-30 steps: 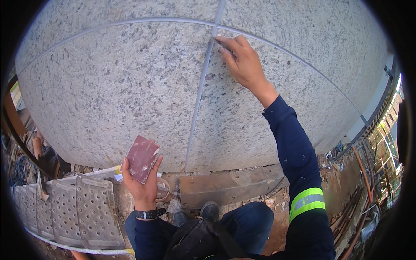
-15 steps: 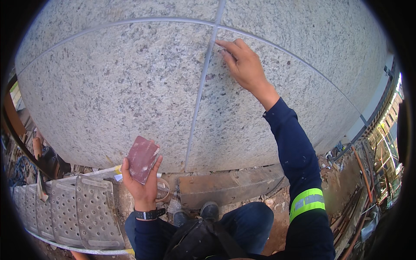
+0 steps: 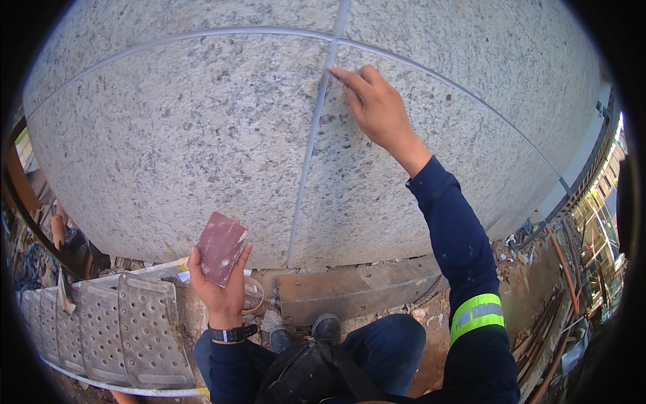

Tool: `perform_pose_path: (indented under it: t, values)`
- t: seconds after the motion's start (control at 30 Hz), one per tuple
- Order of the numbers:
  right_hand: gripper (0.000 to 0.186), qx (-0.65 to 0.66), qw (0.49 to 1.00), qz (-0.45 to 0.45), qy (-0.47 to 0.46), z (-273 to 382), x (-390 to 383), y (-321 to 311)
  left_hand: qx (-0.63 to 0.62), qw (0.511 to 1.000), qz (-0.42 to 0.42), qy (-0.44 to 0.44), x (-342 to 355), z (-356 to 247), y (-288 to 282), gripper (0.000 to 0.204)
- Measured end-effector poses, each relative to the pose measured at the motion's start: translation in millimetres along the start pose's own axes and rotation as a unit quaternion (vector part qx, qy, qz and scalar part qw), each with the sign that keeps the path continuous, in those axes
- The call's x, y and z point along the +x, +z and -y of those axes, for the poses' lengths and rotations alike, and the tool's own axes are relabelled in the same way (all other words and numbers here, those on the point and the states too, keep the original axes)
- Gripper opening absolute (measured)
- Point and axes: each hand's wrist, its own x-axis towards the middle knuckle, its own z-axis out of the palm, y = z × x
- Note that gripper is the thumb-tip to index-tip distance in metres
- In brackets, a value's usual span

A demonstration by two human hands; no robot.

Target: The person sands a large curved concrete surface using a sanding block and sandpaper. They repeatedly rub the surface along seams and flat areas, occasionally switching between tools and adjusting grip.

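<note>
A flat, dark red rectangular pad (image 3: 221,248) with whitish smears lies across my left hand (image 3: 223,296), with the fingers and thumb closed along its edges, low in front of the stone-faced wall (image 3: 202,141). Higher up, my right hand (image 3: 382,111) has its index finger stretched out, the fingertip touching the smooth grey vertical joint (image 3: 313,128) just below its crossing with a curved horizontal joint (image 3: 222,31). The other right fingers are bent. Nothing shows in that hand.
A long wooden beam (image 3: 356,289) lies at the wall's foot, before my boots (image 3: 326,328). Perforated metal planks (image 3: 151,330) rest at lower left. Pipes and boards (image 3: 555,337) lie among rubble on the right. A black bag (image 3: 306,374) hangs between my knees.
My right hand has slid slightly down and left, bringing the index fingertip from beside the joint onto it. My left hand and the red pad have stayed nearly still.
</note>
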Motion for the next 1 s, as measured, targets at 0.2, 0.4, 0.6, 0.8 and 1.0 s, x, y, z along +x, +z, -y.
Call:
perform_pose_path:
  t: [0.2,0.4,0.6,0.8,1.0]
  values:
    - [0.04,-0.01,0.999,-0.04,-0.004,-8.9,16.1,3.2,0.009,1.0,0.01,0.0,0.8,0.3,-0.4,0.071]
    - [0.04,0.018,0.998,0.054,0.011,14.3,-32.1,15.9,0.01,1.0,0.007,-0.001,0.4,-0.9,-1.5,0.071]
    - [0.035,0.064,0.995,0.026,0.071,9.1,-25.1,1.2,0.005,1.0,0.011,-0.004,1.2,1.6,-2.7,0.072]
    - [0.035,0.095,0.982,-0.044,0.157,20.7,-46.2,12.5,0.003,1.0,0.011,-0.006,0.8,0.9,-3.0,0.071]
    - [0.031,0.315,0.897,-0.131,0.282,45.9,-87.0,77.8,0.01,1.0,-0.012,0.0,-1.3,-1.5,4.6,0.069]
